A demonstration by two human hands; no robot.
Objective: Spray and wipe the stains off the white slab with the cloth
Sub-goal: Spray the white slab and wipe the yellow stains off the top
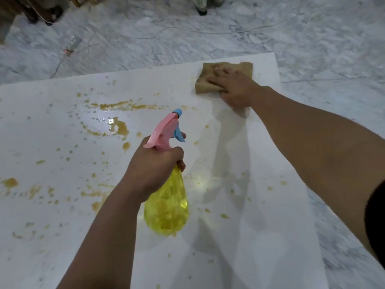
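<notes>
Where stained, white slab [62, 205], amber splatters [118, 127]

The left hand [155, 165] is raised in front of the body, fingers [180, 157] curled round the neck of a clear yellow plastic spray bottle [167, 207], forearm angled up from below. The right arm stretches far forward, its right hand [231, 85] flat, palm down, pressing a folded tan cloth [208, 84].

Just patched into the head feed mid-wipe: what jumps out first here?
The yellow spray bottle with its pink and blue head, gripped by the left hand at centre frame. Behind it, amber stains spatter the left half of the white slab. At the far right corner the right hand presses a tan cloth.
</notes>
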